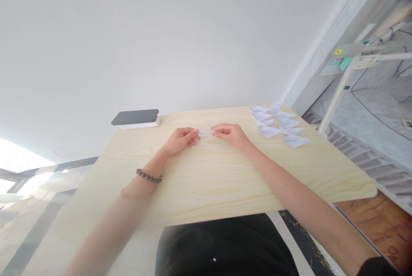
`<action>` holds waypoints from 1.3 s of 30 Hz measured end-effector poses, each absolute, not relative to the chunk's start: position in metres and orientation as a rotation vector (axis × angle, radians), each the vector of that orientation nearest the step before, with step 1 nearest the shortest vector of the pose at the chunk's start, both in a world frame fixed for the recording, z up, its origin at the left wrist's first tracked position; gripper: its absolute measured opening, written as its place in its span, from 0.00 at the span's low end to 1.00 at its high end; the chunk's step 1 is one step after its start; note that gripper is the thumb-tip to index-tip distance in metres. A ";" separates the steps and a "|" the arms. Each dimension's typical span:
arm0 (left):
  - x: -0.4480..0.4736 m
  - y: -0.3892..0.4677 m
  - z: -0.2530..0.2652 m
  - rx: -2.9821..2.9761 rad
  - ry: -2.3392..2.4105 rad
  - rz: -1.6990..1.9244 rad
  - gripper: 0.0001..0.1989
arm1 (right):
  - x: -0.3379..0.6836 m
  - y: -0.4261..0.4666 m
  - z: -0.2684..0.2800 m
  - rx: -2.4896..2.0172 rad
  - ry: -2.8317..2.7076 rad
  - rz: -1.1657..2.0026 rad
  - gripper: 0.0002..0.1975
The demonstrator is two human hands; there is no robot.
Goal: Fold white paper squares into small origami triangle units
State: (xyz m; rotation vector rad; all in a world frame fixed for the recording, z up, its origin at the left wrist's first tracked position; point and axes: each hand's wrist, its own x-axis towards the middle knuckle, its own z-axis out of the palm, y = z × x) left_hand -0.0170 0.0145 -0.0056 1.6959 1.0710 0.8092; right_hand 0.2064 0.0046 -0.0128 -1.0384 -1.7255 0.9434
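A narrow piece of white paper (205, 132), seen nearly edge-on, stretches between my two hands above the middle of the table. Its left end is pinched by my left hand (184, 138), thumb on top and fingers curled beneath. My right hand (230, 133) grips the other end between thumb and fingertips. How the paper is folded cannot be made out. To the right lie several folded white paper pieces (296, 140), pointed at their ends, set out in two rough columns.
The light wooden table (206, 181) stands against a white wall (180, 40). At its back left a dark phone (137, 116) rests on a white box (141, 125), with a white cable (167, 115) attached. Beyond the right edge is a white metal frame (337, 91).
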 end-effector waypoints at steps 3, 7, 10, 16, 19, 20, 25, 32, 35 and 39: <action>-0.019 0.016 -0.006 1.585 0.986 0.847 0.21 | 0.206 0.003 -0.011 -0.990 -1.750 1.003 0.11; -0.020 0.018 -0.009 1.540 0.962 0.884 0.21 | 0.206 0.002 -0.012 -1.019 -1.763 1.101 0.15; -0.018 0.016 -0.010 1.592 0.991 0.882 0.19 | 0.205 0.002 -0.015 -1.044 -1.718 1.123 0.22; -0.014 0.010 -0.007 1.791 1.080 0.814 0.17 | 0.200 0.001 -0.016 -1.118 -1.802 0.960 0.14; -0.011 0.009 -0.005 1.905 1.122 0.841 0.15 | 0.198 0.001 -0.013 -1.206 -1.895 0.691 0.09; -0.010 0.009 -0.004 1.945 1.133 0.858 0.14 | 0.198 0.001 -0.012 -1.217 -1.907 0.641 0.09; -0.007 0.008 -0.002 2.055 1.243 0.865 0.13 | 0.199 0.002 -0.014 -1.207 -1.852 0.728 0.10; -0.010 0.008 -0.003 2.110 1.270 0.811 0.15 | 0.206 0.003 -0.015 -1.196 -1.756 0.895 0.14; -0.010 0.009 -0.003 2.109 1.264 0.811 0.16 | 0.206 0.002 -0.013 -1.202 -1.784 0.888 0.14; -0.009 0.010 -0.002 2.157 1.196 0.853 0.14 | 0.204 0.003 -0.011 -1.209 -1.823 0.846 0.14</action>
